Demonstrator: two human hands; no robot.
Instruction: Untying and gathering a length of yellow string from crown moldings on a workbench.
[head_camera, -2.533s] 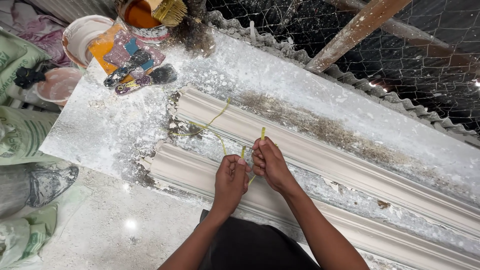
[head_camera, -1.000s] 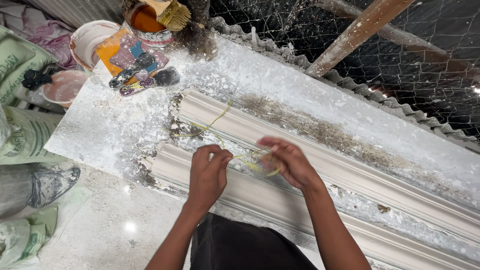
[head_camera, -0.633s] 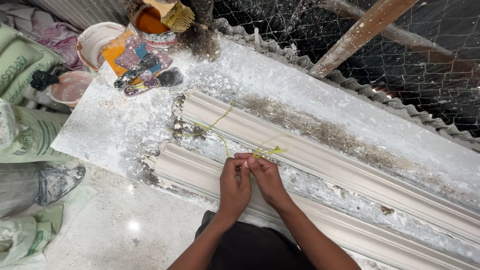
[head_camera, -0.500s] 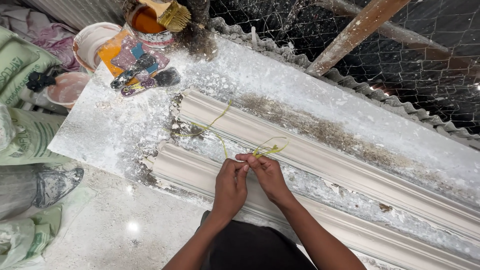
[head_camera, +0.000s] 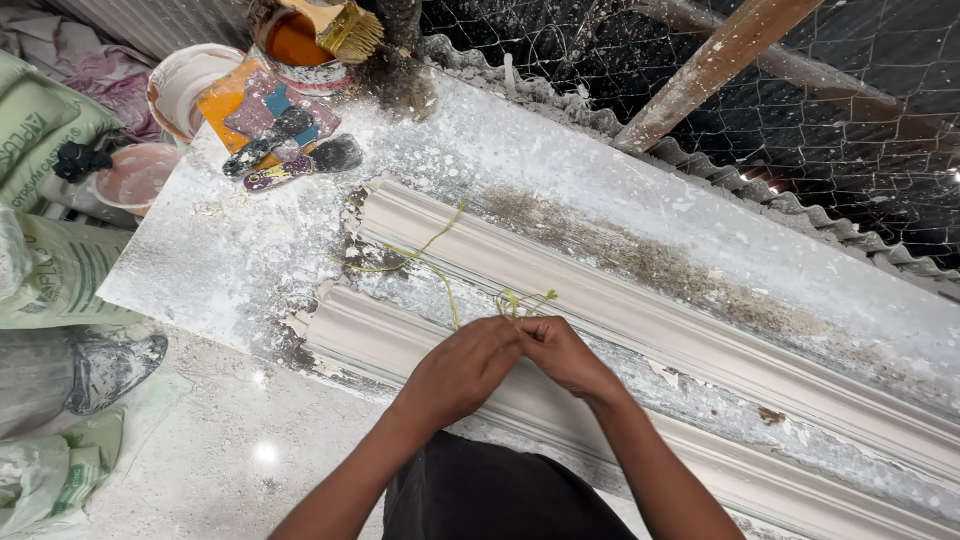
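Pinching together at the fingertips, the left hand (head_camera: 462, 368) and right hand (head_camera: 567, 355) clamp the yellow-green fibre strand (head_camera: 447, 290) over the near plaster moulding (head_camera: 700, 440); its slack trails far-left across the far moulding (head_camera: 640, 300), seemingly for knotting.

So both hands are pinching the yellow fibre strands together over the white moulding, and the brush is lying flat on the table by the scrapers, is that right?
Not quite. The head view shows the brush resting across the top of the orange paint tin, not flat on the table. The rest holds: the left hand and right hand meet on the yellow fibre strands over the white moulding.
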